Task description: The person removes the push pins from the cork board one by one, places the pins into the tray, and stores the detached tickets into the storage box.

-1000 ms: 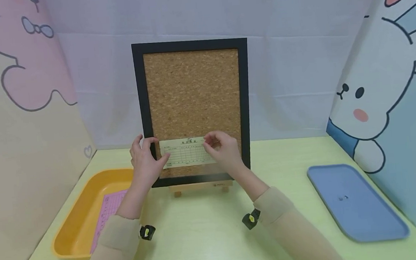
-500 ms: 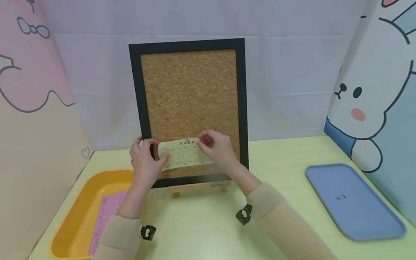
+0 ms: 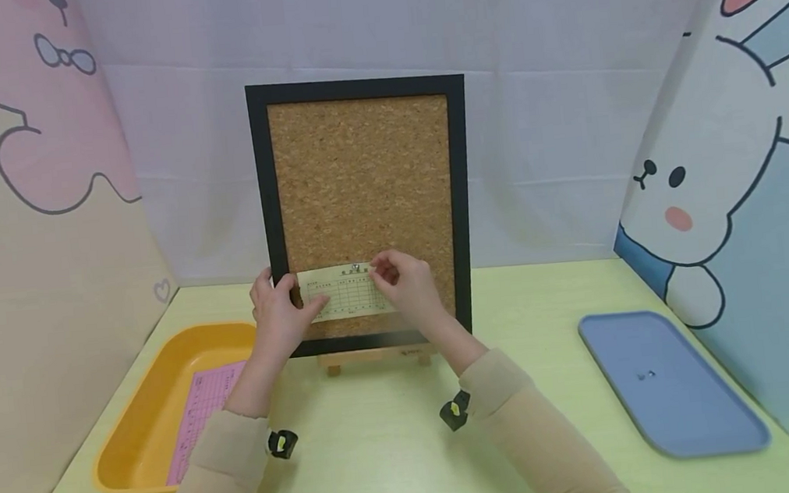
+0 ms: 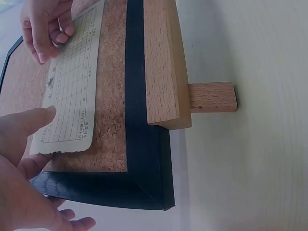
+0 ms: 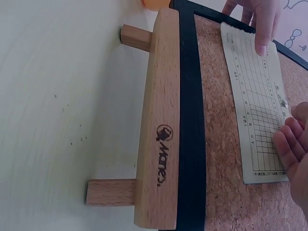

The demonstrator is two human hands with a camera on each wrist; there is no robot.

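Note:
A pale yellow printed form slip (image 3: 343, 302) lies low across the cork board (image 3: 363, 179). A small clear push pin (image 3: 356, 267) sits at its top edge. My left hand (image 3: 280, 311) pinches the slip's ragged left end, thumb on the printed face and index finger at the edge; the other left fingers reach behind the black frame (image 4: 149, 159). At the slip's upper edge, just right of the pin, are the curled fingertips of my right hand (image 3: 408, 288). From these views I cannot tell what lies between those fingertips. The right hand hides part of the slip in the head view.
The board stands on a wooden easel (image 5: 161, 120) on the pale table (image 3: 377, 451). A yellow tray (image 3: 132, 426) with a pink printed slip (image 3: 200, 408) is at left. At right, a blue tray (image 3: 683, 401) bears small pins (image 3: 651, 373).
My right hand has slid left along the slip's top edge, closer to the pin. The left thumb has shifted slightly inward over the slip. The head view has moved a little.

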